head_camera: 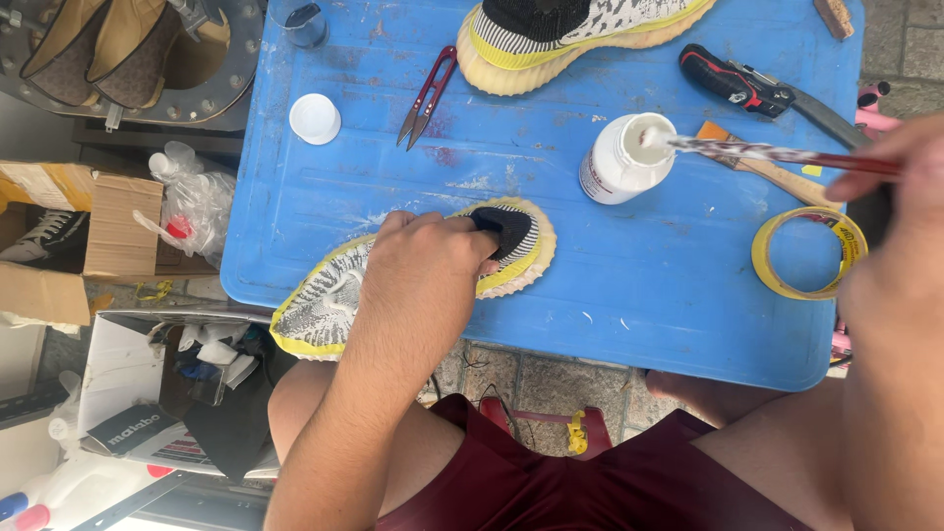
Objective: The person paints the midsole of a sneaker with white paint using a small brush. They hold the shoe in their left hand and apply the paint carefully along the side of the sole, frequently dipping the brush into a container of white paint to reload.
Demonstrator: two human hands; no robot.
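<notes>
My left hand grips a grey-and-white knit sneaker with a cream sole and yellow tape along its edge, lying on its side at the near edge of the blue table. My right hand holds a thin brush whose tip rests in the mouth of a small white glue bottle standing in the middle of the table. The matching sneaker lies at the far side.
Red thread snips, a white cap, a roll of yellow tape, a red-and-black utility knife and a wooden-handled tool lie on the table. Cardboard boxes and plastic bags sit on the floor at left.
</notes>
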